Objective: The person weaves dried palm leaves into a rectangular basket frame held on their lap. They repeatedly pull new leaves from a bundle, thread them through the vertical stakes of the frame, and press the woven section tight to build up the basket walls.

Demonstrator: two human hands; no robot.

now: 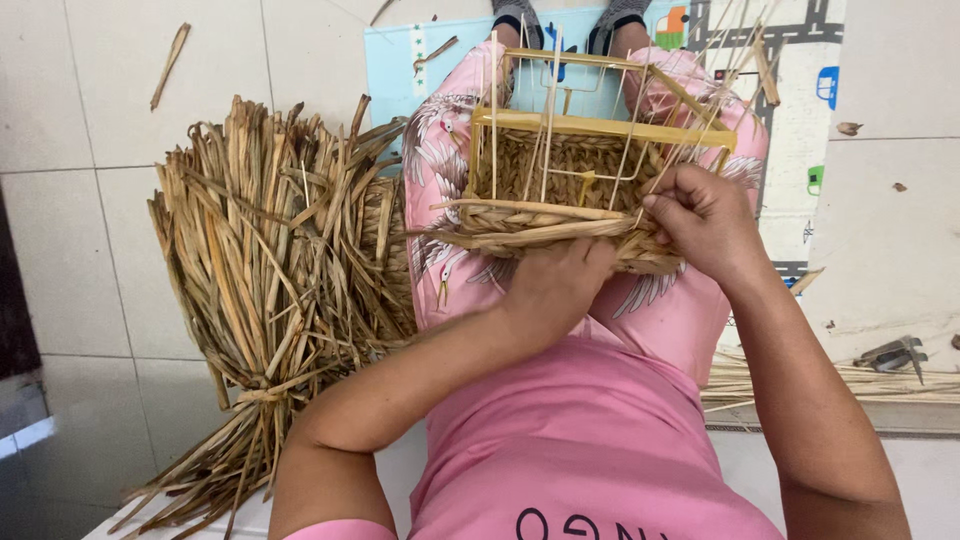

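Tiled floor (80, 240) | left hand (555, 285) fingers hidden under basket (560, 225) | right hand (705, 215) pinching weave

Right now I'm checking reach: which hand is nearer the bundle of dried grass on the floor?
Left hand, under the basket, beside the bundle; right hand is farther.

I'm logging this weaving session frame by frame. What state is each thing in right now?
Basket: partly woven, only lower rows done, resting on lap.
Yellow frame: upright, bare above weave.
Left hand: gripping woven edge.
Right hand: pinching a strand.
Straw bundle: tied, lying on floor.
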